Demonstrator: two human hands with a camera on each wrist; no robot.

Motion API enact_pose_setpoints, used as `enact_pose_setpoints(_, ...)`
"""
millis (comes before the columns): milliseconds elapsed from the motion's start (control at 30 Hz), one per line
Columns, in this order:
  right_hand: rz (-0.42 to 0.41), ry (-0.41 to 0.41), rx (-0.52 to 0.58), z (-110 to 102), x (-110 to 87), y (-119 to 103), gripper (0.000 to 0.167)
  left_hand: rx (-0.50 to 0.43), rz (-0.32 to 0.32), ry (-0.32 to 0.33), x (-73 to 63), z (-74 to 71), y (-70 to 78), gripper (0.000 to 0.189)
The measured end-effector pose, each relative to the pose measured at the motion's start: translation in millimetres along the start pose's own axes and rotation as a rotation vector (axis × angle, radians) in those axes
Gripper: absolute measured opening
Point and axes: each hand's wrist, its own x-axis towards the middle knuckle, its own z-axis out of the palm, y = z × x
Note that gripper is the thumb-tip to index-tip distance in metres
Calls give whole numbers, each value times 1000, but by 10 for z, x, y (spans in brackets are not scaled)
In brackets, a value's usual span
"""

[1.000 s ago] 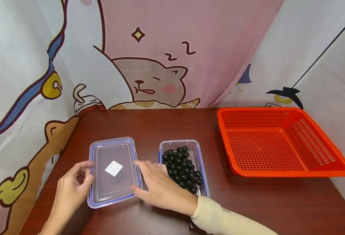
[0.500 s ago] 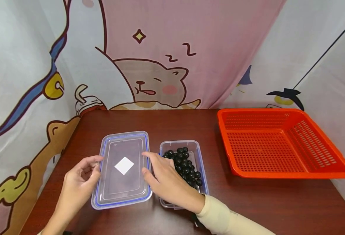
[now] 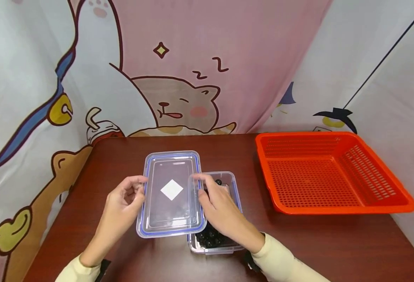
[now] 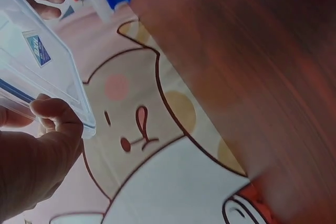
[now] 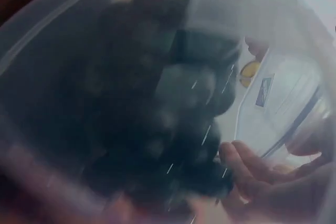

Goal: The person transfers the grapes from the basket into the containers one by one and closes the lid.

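Note:
Both hands hold a clear plastic lid (image 3: 157, 213) with a blue sealing ring and a white square on it, raised above the table. My left hand (image 3: 116, 209) pinches its left edge; the left wrist view shows the thumb of that hand (image 4: 44, 150) at the rim. At the lid's right edge, the thumb and index finger of my right hand (image 3: 228, 215) grip it. Behind that hand stands a clear plastic container (image 3: 235, 192) holding black grapes (image 3: 210, 237), partly covered from sight by the lid and hand. Blurred dark grapes (image 5: 157, 103) fill much of the right wrist view.
A red perforated plastic basket (image 3: 312, 180) stands on the right of the brown wooden table (image 3: 122, 156). A printed cloth (image 3: 263, 58) with cartoon animals hangs behind the table and along its sides.
The lid has moved right and slightly up in both hands, from beside the container to partly overlapping it in the head view. The basket and container stay where they were.

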Motion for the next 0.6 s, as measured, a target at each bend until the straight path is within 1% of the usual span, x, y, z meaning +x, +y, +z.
enact_pose_setpoints(200, 42, 47, 11, -158, -73, 206, 41, 4, 1, -89, 85, 262, 16, 30)
enact_pose_setpoints(300, 55, 54, 23, -243, -114, 282, 41, -16, -16, -120, 123, 386, 17, 30)
enact_pose_setpoints(400, 67, 66, 17, -331, -153, 319, 39, -32, -39, -153, 148, 481, 19, 32)
enact_pose_setpoints(500, 70, 97, -7, -416, -181, 352, 39, -83, -49, -189, 179, 562, 37, 35)
enact_pose_setpoints(600, 62, 158, -6, -472, -199, 405, 40, -160, -56, -224, 218, 629, 64, 48)
